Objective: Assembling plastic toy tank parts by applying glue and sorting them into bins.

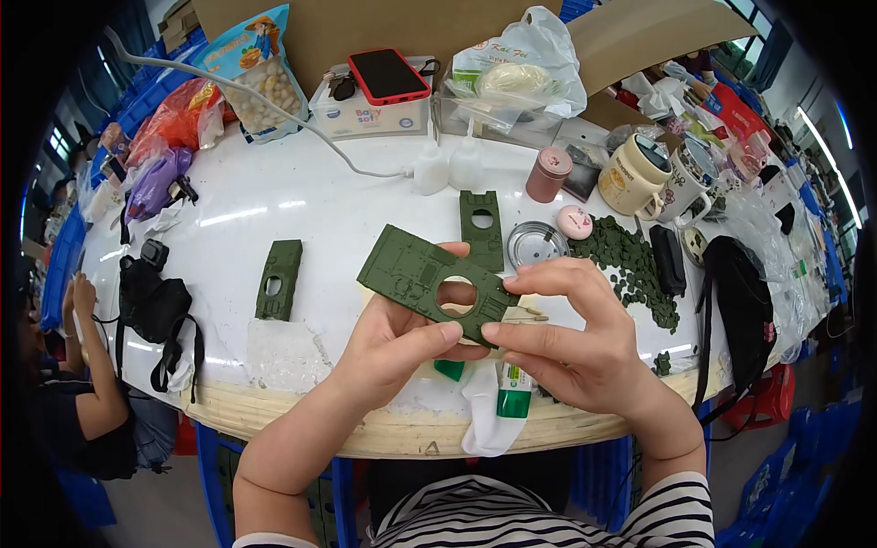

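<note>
Both hands hold a dark green plastic model tank hull (406,265) with a round hole, tilted above the table's front part. My left hand (388,342) grips it from below and the left, with its thumb on the near edge. At the right end, my right hand (585,338) pinches it between thumb and fingers; whether a small part is in that pinch I cannot tell. A similar green hull (477,203) lies just behind, and another hull (284,260) lies to the left. Small green parts (621,265) are heaped at the right, beside a round metal tin (525,248).
Below my hands lie a green-capped tube (513,393) and a white cloth (484,416). White squeeze bottles (431,172), a pink canister (548,173) and mugs (630,178) stand farther back. Black bags (160,297) lie left and right. Another person's hands (80,297) show at far left.
</note>
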Demonstrator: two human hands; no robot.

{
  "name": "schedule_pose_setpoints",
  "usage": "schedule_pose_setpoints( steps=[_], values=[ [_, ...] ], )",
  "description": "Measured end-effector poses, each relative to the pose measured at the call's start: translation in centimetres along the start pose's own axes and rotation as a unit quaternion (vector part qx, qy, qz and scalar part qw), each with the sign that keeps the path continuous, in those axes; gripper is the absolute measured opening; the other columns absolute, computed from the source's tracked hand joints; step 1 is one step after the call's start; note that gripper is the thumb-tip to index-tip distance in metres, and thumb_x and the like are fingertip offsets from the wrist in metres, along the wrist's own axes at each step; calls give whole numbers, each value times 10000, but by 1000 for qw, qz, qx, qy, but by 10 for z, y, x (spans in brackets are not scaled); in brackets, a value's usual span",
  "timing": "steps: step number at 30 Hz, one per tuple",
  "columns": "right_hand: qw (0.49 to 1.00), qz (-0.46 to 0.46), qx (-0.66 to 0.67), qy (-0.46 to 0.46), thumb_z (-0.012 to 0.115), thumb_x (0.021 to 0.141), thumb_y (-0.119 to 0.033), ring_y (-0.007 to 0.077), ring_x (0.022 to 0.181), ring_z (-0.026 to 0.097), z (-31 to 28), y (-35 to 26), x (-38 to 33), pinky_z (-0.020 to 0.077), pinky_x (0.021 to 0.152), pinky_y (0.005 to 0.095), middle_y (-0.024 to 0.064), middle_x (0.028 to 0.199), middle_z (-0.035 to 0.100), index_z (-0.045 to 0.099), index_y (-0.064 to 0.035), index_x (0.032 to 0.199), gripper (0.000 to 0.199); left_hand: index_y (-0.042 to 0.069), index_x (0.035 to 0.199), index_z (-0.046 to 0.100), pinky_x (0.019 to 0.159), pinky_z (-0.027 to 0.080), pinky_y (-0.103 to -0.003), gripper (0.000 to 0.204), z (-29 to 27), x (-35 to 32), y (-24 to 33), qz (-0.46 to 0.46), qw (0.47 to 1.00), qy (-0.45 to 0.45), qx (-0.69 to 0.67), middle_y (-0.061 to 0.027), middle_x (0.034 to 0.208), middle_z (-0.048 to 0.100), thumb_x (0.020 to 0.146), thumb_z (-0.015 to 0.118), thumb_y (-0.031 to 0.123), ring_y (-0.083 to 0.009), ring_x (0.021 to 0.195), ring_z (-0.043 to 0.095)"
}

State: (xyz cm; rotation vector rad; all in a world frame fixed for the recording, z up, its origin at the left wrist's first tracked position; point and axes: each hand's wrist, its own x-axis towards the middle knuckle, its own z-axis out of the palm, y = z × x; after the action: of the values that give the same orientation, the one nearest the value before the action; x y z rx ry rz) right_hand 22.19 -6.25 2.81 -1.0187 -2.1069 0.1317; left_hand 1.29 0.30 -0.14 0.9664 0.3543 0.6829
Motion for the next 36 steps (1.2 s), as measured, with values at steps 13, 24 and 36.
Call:
schedule_pose_setpoints(
  steps=[13,24,36],
  values=[
    [988,34,119,89,773,703,-137,288,912,592,-15,0,2,477,770,359,149,1043,601,716,-80,990,298,46,1440,278,819,572,-365,658,-9,-3,13,8,1000,-29,-7,-115,1146,515,866,588,134,-208,1063,578],
    [994,33,-15,99,716,734,-14,207,725,588,-2,25,1,444,654,302,77,823,629,700,-40,861,131,1,1103,569,612,516,-250,321,-65,6,52,-14,950,217,225,-54,842,639,899,599,248,-124,687,612],
    [993,12,-63,97,717,717,3,241,677,560,2,30,3,421,624,330,80,718,603,664,-23,806,107,-46,1090,582,555,542,-230,360,-97,8,52,-172,896,198,359,-62,826,626,865,653,226,-114,620,610]
  ],
)
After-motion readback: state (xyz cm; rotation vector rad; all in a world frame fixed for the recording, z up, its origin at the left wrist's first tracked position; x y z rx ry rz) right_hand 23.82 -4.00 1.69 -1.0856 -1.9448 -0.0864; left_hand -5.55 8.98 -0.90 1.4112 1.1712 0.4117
